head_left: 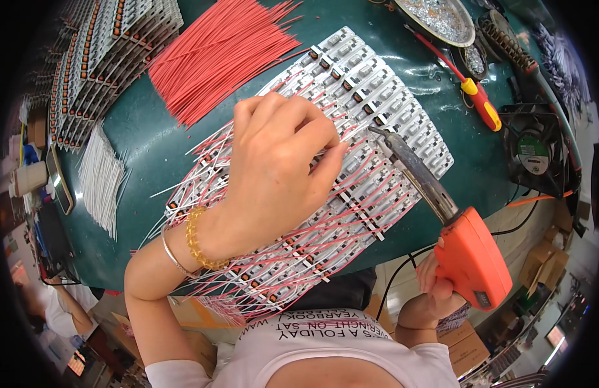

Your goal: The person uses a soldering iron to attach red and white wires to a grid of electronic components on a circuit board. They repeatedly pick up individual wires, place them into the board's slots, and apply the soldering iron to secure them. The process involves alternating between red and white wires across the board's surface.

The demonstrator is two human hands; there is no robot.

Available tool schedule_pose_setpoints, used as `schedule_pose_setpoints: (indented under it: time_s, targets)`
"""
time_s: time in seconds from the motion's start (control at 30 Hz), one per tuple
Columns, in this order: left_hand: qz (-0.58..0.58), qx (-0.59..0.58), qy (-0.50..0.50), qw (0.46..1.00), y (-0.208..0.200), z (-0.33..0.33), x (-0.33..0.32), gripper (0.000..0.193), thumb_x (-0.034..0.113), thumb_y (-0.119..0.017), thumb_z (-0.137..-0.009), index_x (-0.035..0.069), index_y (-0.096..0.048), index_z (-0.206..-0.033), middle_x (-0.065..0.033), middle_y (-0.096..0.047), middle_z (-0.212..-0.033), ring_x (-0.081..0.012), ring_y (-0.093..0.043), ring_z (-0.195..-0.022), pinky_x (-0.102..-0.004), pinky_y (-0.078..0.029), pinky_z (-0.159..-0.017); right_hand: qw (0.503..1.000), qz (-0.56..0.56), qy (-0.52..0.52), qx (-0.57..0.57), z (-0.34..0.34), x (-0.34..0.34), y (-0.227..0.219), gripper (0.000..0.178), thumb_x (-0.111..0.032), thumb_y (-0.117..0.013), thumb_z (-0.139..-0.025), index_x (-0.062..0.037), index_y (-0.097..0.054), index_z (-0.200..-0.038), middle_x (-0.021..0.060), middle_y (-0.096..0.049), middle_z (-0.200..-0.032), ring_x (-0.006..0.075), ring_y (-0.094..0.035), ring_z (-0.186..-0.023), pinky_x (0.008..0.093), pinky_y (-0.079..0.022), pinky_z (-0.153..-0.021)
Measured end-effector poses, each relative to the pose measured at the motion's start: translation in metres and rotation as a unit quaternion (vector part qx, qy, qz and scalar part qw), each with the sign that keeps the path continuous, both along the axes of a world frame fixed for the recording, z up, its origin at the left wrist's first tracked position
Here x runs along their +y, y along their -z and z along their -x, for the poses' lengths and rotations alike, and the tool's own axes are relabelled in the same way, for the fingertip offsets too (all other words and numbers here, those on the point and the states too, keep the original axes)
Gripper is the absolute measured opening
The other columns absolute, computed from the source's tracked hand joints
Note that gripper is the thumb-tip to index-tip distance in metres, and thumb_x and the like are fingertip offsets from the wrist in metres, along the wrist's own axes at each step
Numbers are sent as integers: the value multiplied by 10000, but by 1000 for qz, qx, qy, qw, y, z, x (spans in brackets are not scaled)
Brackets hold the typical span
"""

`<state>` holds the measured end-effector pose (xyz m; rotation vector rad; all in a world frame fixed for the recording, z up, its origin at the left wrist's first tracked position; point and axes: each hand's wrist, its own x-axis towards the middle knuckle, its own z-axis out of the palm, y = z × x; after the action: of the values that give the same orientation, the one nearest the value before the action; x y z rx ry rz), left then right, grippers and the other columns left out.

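My left hand (280,155) arches over a panel of small circuit boards (403,110), thumb and forefinger pinched on a thin wire that is mostly hidden by the fingers. Its wrist passes above red and white wires (267,258) that trail from the boards toward me. In my right hand (435,284) is a soldering gun (474,258) with an orange body, held from below with the fingers wrapped round its grip. The dark metal tip reaches the boards just right of my left fingertips; whether it touches one cannot be told.
Bundled red wires (222,55) lie beyond the panel, and white wires (100,181) to the left. Stacked board panels (112,58) rise at the far left. A screwdriver (480,103), a metal dish (441,19), a coiled iron stand (506,42) and a small fan (532,152) are on the right.
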<state>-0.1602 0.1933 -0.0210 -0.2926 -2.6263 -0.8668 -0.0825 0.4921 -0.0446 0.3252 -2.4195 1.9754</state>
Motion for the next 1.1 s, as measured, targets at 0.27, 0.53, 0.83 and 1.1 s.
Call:
schedule_pose_setpoints:
  time_s: [0.27, 0.53, 0.83, 1.1]
  targets:
    - [4, 9, -1, 1000, -1, 0, 0, 135, 50, -763, -702, 62, -636, -745, -39, -607, -817, -227, -550, -813, -359, -371, -778, 998, 35, 13, -43, 9, -24, -20, 821, -550, -641, -853, 143, -441, -1244, -27, -453, -487, 80, -427, -368, 224, -396, -401]
    - [-22, 54, 23, 998, -11, -2, 4, 118, 62, -774, -707, 75, -657, -717, -11, -587, -653, -197, -533, -663, -345, -372, -755, 996, 41, 0, -77, 7, -16, -30, 830, -568, -621, -857, 152, -443, -1229, -20, -456, -486, 86, -431, -370, 226, -408, -405]
    - [-15, -39, 15, 999, -3, -4, 13, 164, 77, -754, -741, 88, -611, -662, 3, -589, -645, -180, -499, -640, -344, -323, -723, 998, 1, 4, -61, -1, -14, -25, 834, -583, -596, -867, 150, -414, -1220, -14, -459, -487, 90, -439, -380, 234, -419, -414]
    - [-3, -42, 19, 999, -4, -2, 12, 156, 69, -737, -742, 87, -607, -656, 3, -589, -640, -184, -494, -639, -343, -316, -721, 998, -50, -13, 27, -12, 15, 6, 771, -553, -622, -863, 119, -435, -1191, -11, -464, -497, 92, -439, -394, 243, -414, -426]
